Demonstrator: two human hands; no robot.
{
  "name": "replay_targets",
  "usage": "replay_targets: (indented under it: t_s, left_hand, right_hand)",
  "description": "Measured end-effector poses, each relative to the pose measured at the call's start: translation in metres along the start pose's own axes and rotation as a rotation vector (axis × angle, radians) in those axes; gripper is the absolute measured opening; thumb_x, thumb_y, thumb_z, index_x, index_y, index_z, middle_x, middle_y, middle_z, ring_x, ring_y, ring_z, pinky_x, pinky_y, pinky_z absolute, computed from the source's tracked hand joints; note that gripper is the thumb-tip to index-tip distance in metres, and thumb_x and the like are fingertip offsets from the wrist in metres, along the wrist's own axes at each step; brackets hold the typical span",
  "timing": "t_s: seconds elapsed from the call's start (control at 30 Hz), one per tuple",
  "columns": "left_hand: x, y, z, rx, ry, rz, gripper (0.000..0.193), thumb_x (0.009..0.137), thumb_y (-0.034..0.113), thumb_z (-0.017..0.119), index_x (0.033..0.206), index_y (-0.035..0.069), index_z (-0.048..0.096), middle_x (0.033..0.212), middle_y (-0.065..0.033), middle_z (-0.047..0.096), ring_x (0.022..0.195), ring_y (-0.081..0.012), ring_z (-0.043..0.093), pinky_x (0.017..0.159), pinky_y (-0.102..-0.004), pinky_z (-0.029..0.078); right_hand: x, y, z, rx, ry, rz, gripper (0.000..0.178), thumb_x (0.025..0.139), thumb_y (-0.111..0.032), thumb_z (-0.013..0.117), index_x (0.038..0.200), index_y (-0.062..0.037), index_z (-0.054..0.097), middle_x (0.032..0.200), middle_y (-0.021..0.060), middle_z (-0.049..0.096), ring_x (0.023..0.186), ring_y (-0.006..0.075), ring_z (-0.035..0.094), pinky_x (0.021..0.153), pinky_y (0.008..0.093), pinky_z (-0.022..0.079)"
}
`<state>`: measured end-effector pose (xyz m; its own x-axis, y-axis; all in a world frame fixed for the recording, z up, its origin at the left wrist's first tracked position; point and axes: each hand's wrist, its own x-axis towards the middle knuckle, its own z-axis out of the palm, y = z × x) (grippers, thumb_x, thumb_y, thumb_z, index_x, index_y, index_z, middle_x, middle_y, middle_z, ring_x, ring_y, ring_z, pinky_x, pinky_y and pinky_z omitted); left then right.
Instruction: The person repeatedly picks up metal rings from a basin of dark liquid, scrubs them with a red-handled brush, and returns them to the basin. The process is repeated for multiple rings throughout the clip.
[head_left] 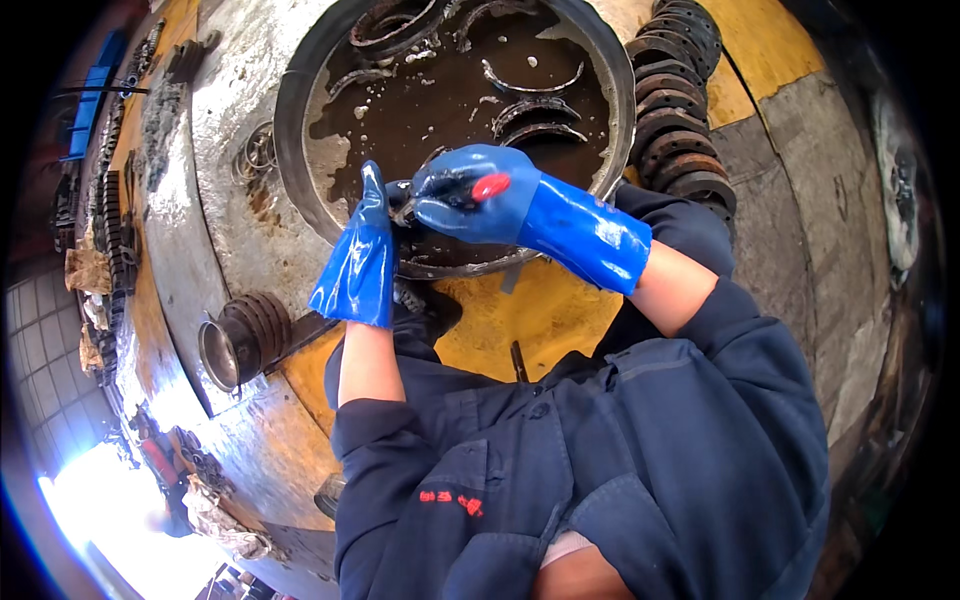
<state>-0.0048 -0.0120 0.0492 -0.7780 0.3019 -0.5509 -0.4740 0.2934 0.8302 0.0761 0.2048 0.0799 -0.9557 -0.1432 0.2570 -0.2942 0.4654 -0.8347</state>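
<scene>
Both blue-gloved hands together over the round wash basin [300,150]. Right hand [470,195] clamped on a red-handled tool [488,186]; left hand [368,245] pinching a small metal part [402,205]. Curved brake shoes [530,115] in the dirty liquid.

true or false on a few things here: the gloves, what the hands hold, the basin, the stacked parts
1. Both hands wear blue gloves. True: left hand, right hand.
2. The right hand holds a red-handled tool. True.
3. The basin is dry and holds nothing. False: dark liquid with curved metal parts lying in it.
4. The hands are far apart. False: they meet at the basin's near rim, over a small metal part.
5. Ring-shaped parts are stacked right of the basin. True.
</scene>
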Motion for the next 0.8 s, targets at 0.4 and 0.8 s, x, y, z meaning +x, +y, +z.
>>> replay_targets:
  t_s: [0.4,0.8]
  left_hand:
    - [-0.021,0.019,0.016,0.068,-0.138,-0.135,0.051,0.104,0.051,0.07,0.118,0.002,0.076,0.095,-0.0071,0.078,0.081,-0.0192,0.068,0.076,-0.0307,0.052]
    - [0.007,0.018,0.045,1.594,-0.04,0.17,0.06,0.08,0.032,0.09,0.132,0.007,0.073,0.124,-0.0169,0.078,0.119,-0.0321,0.075,0.103,-0.0469,0.058]
  right_hand:
    - [-0.014,0.081,-0.022,0.075,0.114,0.835,0.052,0.095,-0.052,0.066,0.112,-0.0052,0.079,0.103,0.0208,0.08,0.102,0.0363,0.078,0.094,0.0442,0.058]
    - [-0.012,0.055,-0.005,0.192,-0.055,0.898,0.052,0.095,-0.052,0.069,0.113,-0.0045,0.079,0.108,0.0225,0.079,0.106,0.0394,0.076,0.095,0.0446,0.058]
